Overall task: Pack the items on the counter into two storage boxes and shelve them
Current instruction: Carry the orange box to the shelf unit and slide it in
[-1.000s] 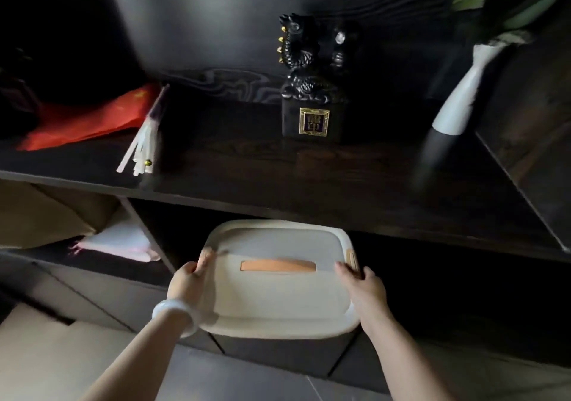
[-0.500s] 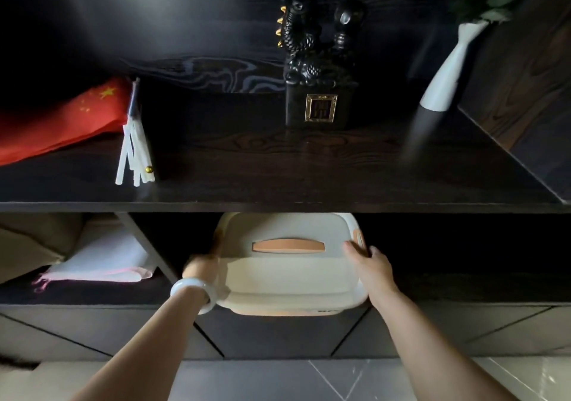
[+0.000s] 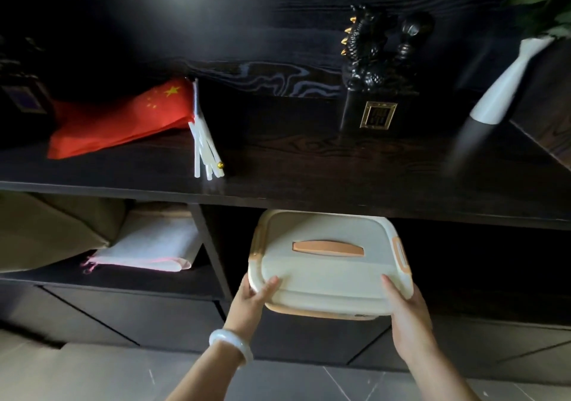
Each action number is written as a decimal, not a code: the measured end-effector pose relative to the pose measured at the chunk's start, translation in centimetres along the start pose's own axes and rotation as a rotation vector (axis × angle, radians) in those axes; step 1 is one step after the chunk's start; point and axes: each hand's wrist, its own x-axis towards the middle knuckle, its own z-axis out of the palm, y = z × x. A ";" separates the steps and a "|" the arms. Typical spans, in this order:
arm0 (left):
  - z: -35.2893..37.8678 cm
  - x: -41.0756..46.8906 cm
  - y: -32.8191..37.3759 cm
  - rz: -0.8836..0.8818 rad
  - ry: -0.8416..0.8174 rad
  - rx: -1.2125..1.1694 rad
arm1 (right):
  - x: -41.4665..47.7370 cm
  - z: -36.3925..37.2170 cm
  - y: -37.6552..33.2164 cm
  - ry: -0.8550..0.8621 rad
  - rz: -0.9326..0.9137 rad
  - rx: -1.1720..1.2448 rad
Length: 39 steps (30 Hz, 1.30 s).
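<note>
A cream storage box (image 3: 327, 280) with an orange handle and orange side clips sits partly inside the lower shelf opening, its far end under the dark counter (image 3: 278, 184). My left hand (image 3: 251, 303), with a white bangle on the wrist, presses against the box's near left corner. At the near right corner my right hand (image 3: 408, 314) lies flat against the front edge. The lid is closed, so the contents are hidden.
On the counter lie red flags (image 3: 123, 119) with white sticks, a black dragon statue (image 3: 374, 73) and a white vase (image 3: 506, 85) with green leaves. The left shelf bay holds a white folded cloth (image 3: 151, 243) and brown paper. A vertical divider (image 3: 213, 249) stands left of the box.
The box has gone further into the lower shelf opening. Both hands have shifted from its sides to its near front corners.
</note>
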 end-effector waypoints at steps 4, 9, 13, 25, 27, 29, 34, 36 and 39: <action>0.1 0.0 -0.6 0.032 0.088 0.087 | -0.2 0.7 -0.1 0.025 0.016 0.000; -1.0 0.6 -0.9 0.012 0.179 0.202 | -0.1 2.3 0.2 0.074 0.021 -0.008; -2.1 1.4 -1.1 -0.002 0.161 0.181 | 1.7 2.7 -0.5 0.070 0.112 -0.023; -2.0 1.7 -1.4 -0.059 0.360 0.251 | 4.5 5.2 -3.1 0.185 0.193 -0.338; -1.4 1.6 -1.2 -0.108 0.406 0.315 | 4.4 5.4 -3.1 0.219 0.177 -0.316; -0.9 1.6 -1.2 -0.123 0.422 0.299 | 4.3 5.5 -3.0 0.239 0.168 -0.309; -0.4 1.2 -1.3 -0.035 0.320 0.149 | 4.4 5.5 -2.6 0.257 0.133 -0.319; 0.0 1.3 -1.3 -0.053 0.365 0.154 | 4.2 5.6 -2.4 0.267 0.129 -0.319; 0.2 1.6 -1.3 -0.149 0.429 0.220 | 4.3 5.6 -2.4 0.268 0.109 -0.306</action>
